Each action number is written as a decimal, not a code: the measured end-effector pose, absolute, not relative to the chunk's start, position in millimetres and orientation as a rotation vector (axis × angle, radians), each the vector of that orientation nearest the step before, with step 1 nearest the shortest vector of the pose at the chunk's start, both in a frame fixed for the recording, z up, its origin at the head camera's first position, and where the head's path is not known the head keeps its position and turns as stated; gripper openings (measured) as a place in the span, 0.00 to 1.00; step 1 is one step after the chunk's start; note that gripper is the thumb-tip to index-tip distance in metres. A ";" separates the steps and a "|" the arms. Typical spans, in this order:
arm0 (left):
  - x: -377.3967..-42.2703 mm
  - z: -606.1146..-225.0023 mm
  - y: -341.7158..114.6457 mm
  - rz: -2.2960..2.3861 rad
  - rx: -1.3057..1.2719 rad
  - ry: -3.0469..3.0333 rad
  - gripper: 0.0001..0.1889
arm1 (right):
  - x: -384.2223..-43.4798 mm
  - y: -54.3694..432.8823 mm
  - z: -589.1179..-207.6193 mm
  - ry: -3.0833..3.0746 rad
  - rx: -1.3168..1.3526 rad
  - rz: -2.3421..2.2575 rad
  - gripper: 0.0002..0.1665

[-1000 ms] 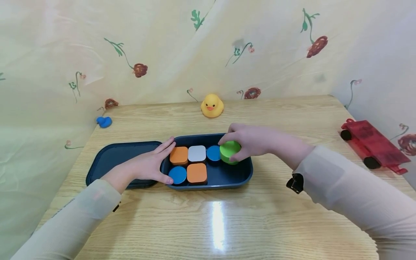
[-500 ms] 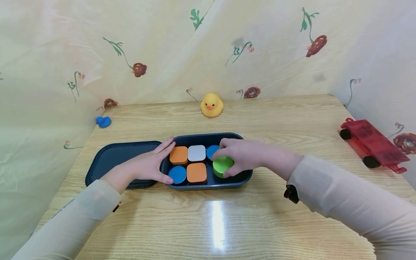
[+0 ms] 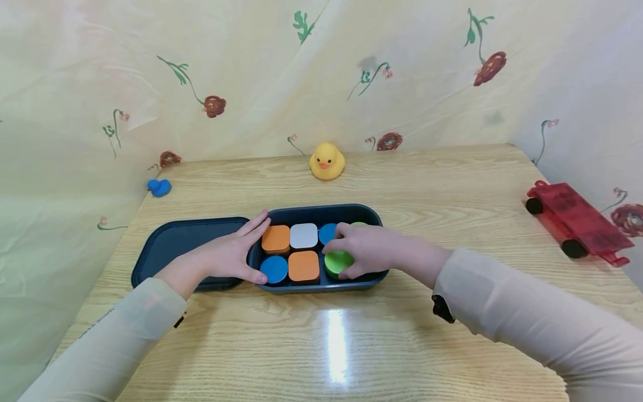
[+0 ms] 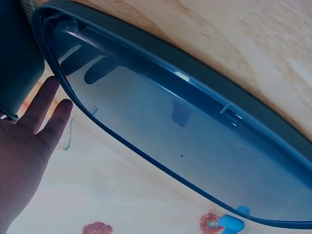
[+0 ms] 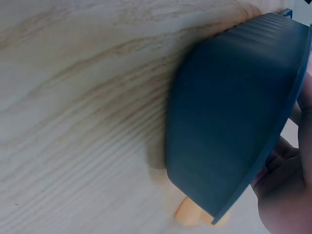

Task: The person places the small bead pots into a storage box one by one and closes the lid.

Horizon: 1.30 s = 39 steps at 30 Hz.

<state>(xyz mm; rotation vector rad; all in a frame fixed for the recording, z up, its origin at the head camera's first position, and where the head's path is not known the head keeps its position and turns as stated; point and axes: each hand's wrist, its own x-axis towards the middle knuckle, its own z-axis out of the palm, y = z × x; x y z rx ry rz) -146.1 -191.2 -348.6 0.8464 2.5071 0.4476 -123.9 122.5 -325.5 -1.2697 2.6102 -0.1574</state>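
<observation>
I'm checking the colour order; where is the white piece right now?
In the head view, the white piece sits in the far row of the dark box, between an orange piece on its left and a blue piece on its right.

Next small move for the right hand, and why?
I'd have the right hand release the nearer green block: it's pinched but appears down inside the box, lined up beside the nearer orange block.
</observation>
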 end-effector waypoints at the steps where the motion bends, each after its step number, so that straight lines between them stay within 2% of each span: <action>1: -146.2 -348.5 -191.2 0.448 0.847 2.506 0.62 | -123.8 121.9 -326.4 2.613 -1.267 -0.150 0.29; 28: -147.7 -350.1 -191.1 0.449 0.850 2.507 0.62 | -120.9 120.8 -338.6 2.610 -1.305 -0.247 0.28; 39: -147.3 -350.3 -191.7 0.453 0.857 2.515 0.62 | -124.4 133.2 -323.5 2.637 -1.242 -0.413 0.30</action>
